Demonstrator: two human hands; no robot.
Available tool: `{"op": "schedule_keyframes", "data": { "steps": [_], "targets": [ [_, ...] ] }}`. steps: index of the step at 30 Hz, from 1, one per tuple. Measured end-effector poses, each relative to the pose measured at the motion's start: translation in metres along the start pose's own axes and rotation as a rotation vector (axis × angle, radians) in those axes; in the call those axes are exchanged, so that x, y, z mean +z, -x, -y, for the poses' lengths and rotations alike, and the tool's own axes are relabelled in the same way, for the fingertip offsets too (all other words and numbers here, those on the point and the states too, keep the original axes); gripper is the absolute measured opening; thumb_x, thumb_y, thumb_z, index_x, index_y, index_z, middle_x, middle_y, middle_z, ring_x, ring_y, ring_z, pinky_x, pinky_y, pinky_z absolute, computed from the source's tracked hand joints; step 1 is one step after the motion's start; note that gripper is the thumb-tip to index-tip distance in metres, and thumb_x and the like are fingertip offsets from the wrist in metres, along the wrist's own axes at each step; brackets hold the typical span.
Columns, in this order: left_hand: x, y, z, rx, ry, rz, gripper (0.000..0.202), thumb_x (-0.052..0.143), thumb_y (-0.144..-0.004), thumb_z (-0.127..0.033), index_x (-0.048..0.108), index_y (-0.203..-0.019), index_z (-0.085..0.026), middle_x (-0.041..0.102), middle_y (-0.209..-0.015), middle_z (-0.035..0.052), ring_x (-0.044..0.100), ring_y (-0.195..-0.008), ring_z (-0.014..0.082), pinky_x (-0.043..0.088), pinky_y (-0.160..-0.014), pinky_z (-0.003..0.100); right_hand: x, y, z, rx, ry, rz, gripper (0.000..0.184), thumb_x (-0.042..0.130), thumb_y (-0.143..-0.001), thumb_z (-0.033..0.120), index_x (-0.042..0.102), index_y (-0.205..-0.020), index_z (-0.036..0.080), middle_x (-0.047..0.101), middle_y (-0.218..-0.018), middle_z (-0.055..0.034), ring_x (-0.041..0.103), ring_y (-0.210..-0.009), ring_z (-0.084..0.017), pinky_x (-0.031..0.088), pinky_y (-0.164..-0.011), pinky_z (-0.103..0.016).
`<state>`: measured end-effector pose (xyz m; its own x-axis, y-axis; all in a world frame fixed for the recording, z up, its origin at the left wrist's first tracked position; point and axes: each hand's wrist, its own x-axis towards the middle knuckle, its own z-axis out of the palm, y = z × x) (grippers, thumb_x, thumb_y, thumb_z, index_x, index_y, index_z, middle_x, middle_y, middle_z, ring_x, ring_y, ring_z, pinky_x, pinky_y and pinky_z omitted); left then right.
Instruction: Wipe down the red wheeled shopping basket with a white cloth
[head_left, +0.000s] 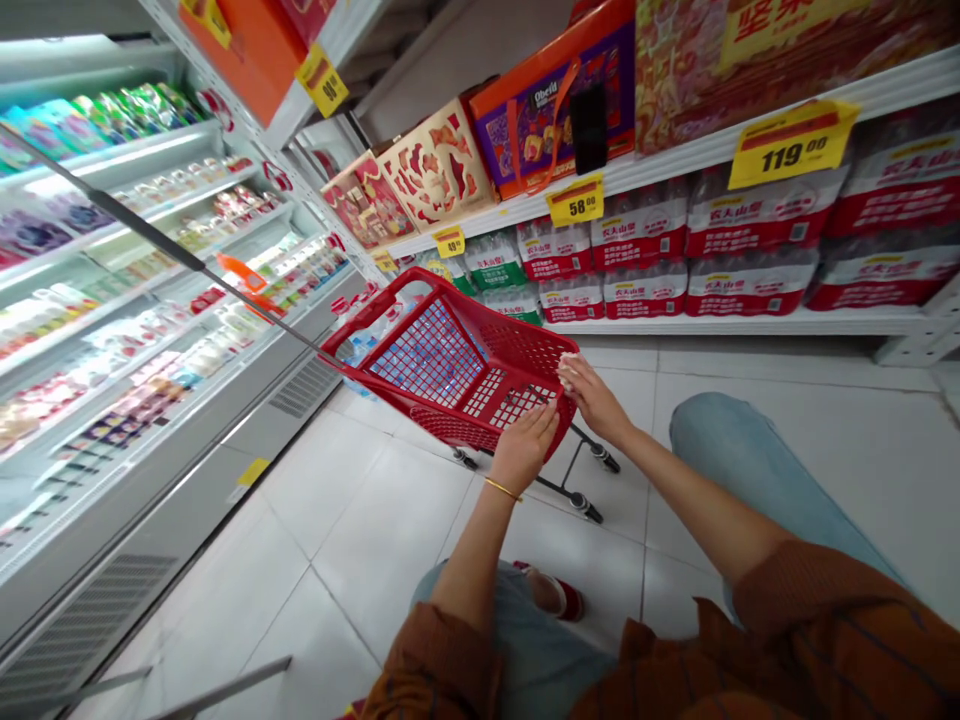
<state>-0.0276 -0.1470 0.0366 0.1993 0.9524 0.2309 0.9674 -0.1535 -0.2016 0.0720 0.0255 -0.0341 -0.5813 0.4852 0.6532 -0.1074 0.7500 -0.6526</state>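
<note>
A red plastic shopping cart (504,400) with a lattice basket stands on the floor in front of me, its handle end pointing away. My left hand (529,440), a thin gold bangle on its wrist, grips the cart's near rim with the fingers laid over the edge. Just to the right, my right hand (598,395) is at the rim's corner. Its closed fingers press a small crumpled whitish cloth (570,370) against the red plastic; whether it is cloth or tissue is hard to tell. The basket's visible floor is bare red grid.
Shelves on the right carry gift boxes (555,110) above shrink-wrapped packs of bottles (645,290). To the left runs a lit open fridge (180,330) with dairy goods. A dark thin pole (142,228) crosses the upper left. My bent knee (727,440) is near the shelf.
</note>
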Motion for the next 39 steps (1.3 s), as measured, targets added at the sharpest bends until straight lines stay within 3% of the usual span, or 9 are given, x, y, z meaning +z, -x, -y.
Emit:
{"op": "schedule_keyframes", "data": {
  "steps": [4,9,13,18,22,25,30,35,39],
  "targets": [
    [0.007,-0.007,0.001,-0.001,0.008,-0.021,0.039,0.039,-0.088,-0.004,0.055,-0.124,-0.006,0.049,-0.139,0.0174,0.039,-0.134,0.0228,0.038,-0.112,0.043,0.014,0.012,0.016,0.141,-0.120,-0.165,0.042,0.039,-0.096,0.028,0.043,-0.137,0.023,0.031,-0.152,-0.0096,0.029,-0.141,-0.021,0.030,-0.115,-0.047],
    [0.003,-0.012,0.007,0.065,0.037,0.041,0.041,0.036,-0.088,-0.003,0.052,-0.125,-0.003,0.046,-0.140,0.0207,0.028,-0.140,0.0235,0.036,-0.113,0.045,0.030,0.027,0.027,0.281,-0.159,-0.315,0.043,0.041,-0.096,0.032,0.042,-0.138,0.023,0.042,-0.146,-0.0101,0.038,-0.136,-0.021,0.034,-0.113,-0.045],
    [-0.019,-0.022,0.031,0.252,0.064,0.230,0.042,0.039,-0.088,-0.006,0.050,-0.129,-0.005,0.044,-0.142,0.0198,0.027,-0.140,0.0231,0.035,-0.113,0.045,0.041,0.044,0.030,0.349,-0.181,-0.360,0.041,0.042,-0.096,0.033,0.046,-0.136,0.025,0.049,-0.140,-0.0096,0.044,-0.131,-0.022,0.037,-0.110,-0.045],
    [-0.043,-0.051,0.058,0.539,0.048,0.476,0.047,0.045,-0.094,-0.033,0.045,-0.136,-0.012,0.042,-0.145,0.0145,0.033,-0.138,0.0224,0.028,-0.116,0.042,0.053,0.062,0.031,0.399,-0.222,-0.365,0.039,0.044,-0.095,0.035,0.050,-0.131,0.024,0.052,-0.135,-0.0107,0.046,-0.129,-0.023,0.038,-0.109,-0.047],
    [-0.037,-0.065,0.064,0.668,0.099,0.502,0.041,0.049,-0.092,-0.033,0.055,-0.126,-0.010,0.052,-0.137,0.0167,0.030,-0.139,0.0220,0.028,-0.116,0.040,0.058,0.068,0.029,0.500,-0.285,-0.423,0.042,0.050,-0.092,0.038,0.048,-0.130,0.022,0.055,-0.131,-0.0125,0.050,-0.123,-0.024,0.039,-0.107,-0.049],
    [-0.029,-0.065,0.065,0.684,0.135,0.478,0.032,0.049,-0.092,-0.025,0.061,-0.116,-0.009,0.058,-0.130,0.0178,0.033,-0.138,0.0234,0.031,-0.115,0.042,0.061,0.070,0.030,0.572,-0.312,-0.497,0.044,0.054,-0.090,0.038,0.045,-0.129,0.021,0.055,-0.125,-0.0135,0.053,-0.117,-0.024,0.042,-0.103,-0.049],
    [-0.027,-0.059,0.066,0.696,0.189,0.445,0.023,0.046,-0.092,-0.016,0.064,-0.106,-0.011,0.063,-0.121,0.0168,0.043,-0.131,0.0231,0.036,-0.113,0.042,0.060,0.067,0.052,0.497,-0.274,-0.561,0.031,0.046,-0.092,0.033,0.047,-0.122,0.022,0.050,-0.122,-0.0132,0.047,-0.121,-0.026,0.038,-0.106,-0.053],
    [-0.027,-0.058,0.067,0.697,0.216,0.512,0.023,0.048,-0.093,-0.018,0.064,-0.108,-0.014,0.064,-0.120,0.0152,0.049,-0.127,0.0202,0.037,-0.113,0.042,0.071,0.066,0.072,0.427,-0.286,-0.471,0.045,0.039,-0.094,0.025,0.031,-0.138,0.024,0.030,-0.144,-0.0144,0.032,-0.136,-0.029,0.033,-0.111,-0.056],
    [-0.026,-0.058,0.068,0.729,0.182,0.545,0.026,0.044,-0.094,-0.018,0.064,-0.111,-0.013,0.066,-0.118,0.0142,0.050,-0.126,0.0208,0.035,-0.114,0.042,0.089,0.076,0.065,0.359,-0.149,-0.429,0.053,0.036,-0.094,0.020,0.022,-0.144,0.028,0.034,-0.138,-0.0145,0.036,-0.133,-0.029,0.040,-0.107,-0.056]
  ]
}}
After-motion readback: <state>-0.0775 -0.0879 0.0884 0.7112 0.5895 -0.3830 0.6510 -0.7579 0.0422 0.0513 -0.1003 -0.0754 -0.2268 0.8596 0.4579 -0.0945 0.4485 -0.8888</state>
